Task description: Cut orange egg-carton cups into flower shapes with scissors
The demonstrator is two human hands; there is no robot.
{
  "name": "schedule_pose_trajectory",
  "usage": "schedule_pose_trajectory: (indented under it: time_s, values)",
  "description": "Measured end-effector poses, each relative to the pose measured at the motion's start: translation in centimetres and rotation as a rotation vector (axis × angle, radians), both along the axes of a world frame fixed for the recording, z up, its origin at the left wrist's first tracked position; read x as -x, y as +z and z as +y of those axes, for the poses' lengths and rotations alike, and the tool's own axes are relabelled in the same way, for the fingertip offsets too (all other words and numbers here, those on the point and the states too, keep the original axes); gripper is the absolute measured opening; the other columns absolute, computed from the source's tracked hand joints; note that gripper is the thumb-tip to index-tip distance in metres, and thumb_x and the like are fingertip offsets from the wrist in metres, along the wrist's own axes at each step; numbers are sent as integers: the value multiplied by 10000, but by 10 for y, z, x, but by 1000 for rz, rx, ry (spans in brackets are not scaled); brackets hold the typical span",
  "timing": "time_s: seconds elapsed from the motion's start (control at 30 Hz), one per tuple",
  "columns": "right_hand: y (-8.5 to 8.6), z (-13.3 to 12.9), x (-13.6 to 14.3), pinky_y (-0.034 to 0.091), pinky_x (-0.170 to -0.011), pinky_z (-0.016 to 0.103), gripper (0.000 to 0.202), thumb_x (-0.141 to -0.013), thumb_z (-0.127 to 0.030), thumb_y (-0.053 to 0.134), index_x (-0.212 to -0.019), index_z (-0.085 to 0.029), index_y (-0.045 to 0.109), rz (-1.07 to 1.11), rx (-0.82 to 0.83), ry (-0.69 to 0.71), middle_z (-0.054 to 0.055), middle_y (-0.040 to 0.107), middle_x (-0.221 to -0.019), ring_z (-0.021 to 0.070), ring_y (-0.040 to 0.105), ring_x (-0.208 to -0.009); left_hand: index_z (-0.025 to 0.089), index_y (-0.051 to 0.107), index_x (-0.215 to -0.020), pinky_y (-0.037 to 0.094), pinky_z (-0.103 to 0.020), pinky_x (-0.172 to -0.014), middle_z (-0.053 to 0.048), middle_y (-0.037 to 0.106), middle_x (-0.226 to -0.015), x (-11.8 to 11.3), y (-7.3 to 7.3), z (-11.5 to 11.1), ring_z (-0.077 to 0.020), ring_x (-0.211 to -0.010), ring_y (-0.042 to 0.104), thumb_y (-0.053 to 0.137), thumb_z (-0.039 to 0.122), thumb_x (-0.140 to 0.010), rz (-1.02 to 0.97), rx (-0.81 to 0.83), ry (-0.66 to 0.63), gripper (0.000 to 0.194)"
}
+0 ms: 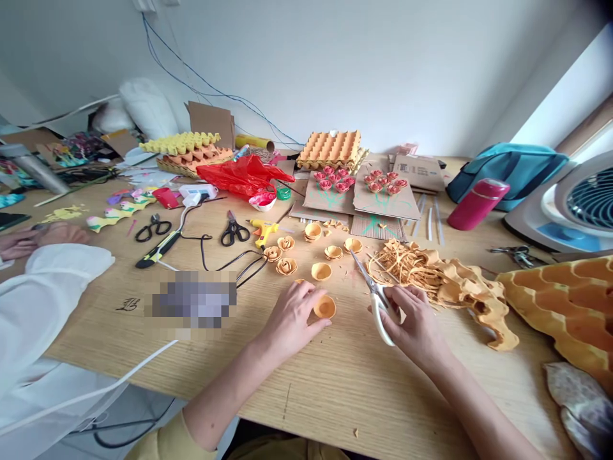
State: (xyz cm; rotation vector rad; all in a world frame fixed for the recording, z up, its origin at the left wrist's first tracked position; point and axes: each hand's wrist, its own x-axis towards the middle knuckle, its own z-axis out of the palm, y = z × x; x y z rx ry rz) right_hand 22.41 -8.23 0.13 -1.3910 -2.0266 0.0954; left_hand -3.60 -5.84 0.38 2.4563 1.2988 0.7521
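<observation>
My left hand point(294, 313) rests low over the table, thumb and forefinger curled around a small orange egg-carton cup point(325, 307). In my right hand point(419, 322) is a pair of scissors point(376, 297) with white handles, its blades pointing up and to the left. Just beyond my left hand stands another cut cup point(321, 272). More cups point(334, 253) sit farther back, near several orange paper-pulp roses point(287, 266). To the right of the scissors lies a heap of thin orange trimmings point(405, 265), beside a torn piece of egg carton point(483, 291).
An egg tray point(555, 306), a pink bottle point(479, 203) and a fan point(575, 204) stand right. Pink roses point(335, 180) lie on cardboard behind. A yellow glue gun point(263, 231) and black scissors point(234, 230) lie left of centre. A co-worker's sleeve point(62, 287) is at far left.
</observation>
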Motion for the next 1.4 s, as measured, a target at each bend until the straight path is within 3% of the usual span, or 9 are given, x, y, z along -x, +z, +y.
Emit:
schedule_pose_trajectory:
  time_s: [0.17, 0.27, 0.4, 0.57, 0.7, 0.87, 1.13, 1.4]
  values:
    - [4, -2, 1, 379, -811, 338, 219, -961, -341, 519, -785, -214, 490, -19, -36, 22, -15, 579, -690, 153, 518, -639, 269, 614, -1228, 500, -452, -967, -80, 629, -1147, 37, 6, 14, -276, -1110, 614, 619, 292, -900, 3, -62, 145, 328]
    - [6, -3, 3, 377, -806, 330, 206, -960, -319, 518, -786, -212, 490, -17, -52, 41, -21, 566, -680, 148, 515, -631, 240, 622, -1232, 502, -451, -988, -95, 615, -1225, 46, 6, 25, -284, -1130, 622, 644, 283, -878, 63, -11, 109, 358]
    - [5, -2, 5, 380, -795, 328, 222, -959, -330, 514, -771, -215, 486, -8, -62, 35, -25, 559, -665, 149, 507, -622, 174, 605, -1260, 479, -468, -1028, -130, 629, -1255, 37, 4, 32, -304, -1175, 601, 686, 231, -845, 150, 36, 63, 427]
    - [1, -1, 2, 374, -789, 337, 266, -946, -355, 567, -747, -224, 448, 0, -32, 21, -22, 543, -663, 162, 511, -642, 159, 626, -1211, 488, -453, -1011, -131, 651, -1201, 37, 5, 29, -293, -1142, 619, 680, 193, -845, 150, 83, 98, 371]
    - [3, -2, 3, 371, -791, 342, 205, -946, -315, 552, -782, -224, 470, 5, -47, 41, -23, 541, -665, 162, 503, -627, 194, 633, -1155, 516, -414, -951, -96, 648, -1174, 35, 18, 18, -269, -1085, 643, 711, 282, -834, 41, 76, 127, 342]
    - [6, -3, 4, 363, -802, 346, 194, -946, -299, 549, -788, -225, 464, 17, -68, 48, -28, 535, -661, 164, 504, -625, 200, 640, -1092, 498, -396, -953, -74, 634, -1116, 9, 33, 6, -250, -1065, 630, 735, 250, -812, 44, 112, 14, 299]
    - [9, -4, 4, 366, -800, 341, 211, -935, -285, 569, -770, -222, 454, 16, -86, 63, -22, 536, -668, 163, 497, -621, 213, 641, -1062, 486, -416, -944, -75, 643, -1125, -6, 8, 10, -271, -1069, 610, 811, 229, -731, 41, 130, 12, 372]
    - [9, -5, 4, 371, -829, 349, 115, -930, -289, 589, -867, -207, 538, 14, -59, 71, -9, 583, -712, 165, 525, -661, 234, 615, -1014, 475, -356, -871, -27, 688, -1062, -7, -1, 12, -234, -987, 641, 796, 194, -730, -47, 245, 20, 339]
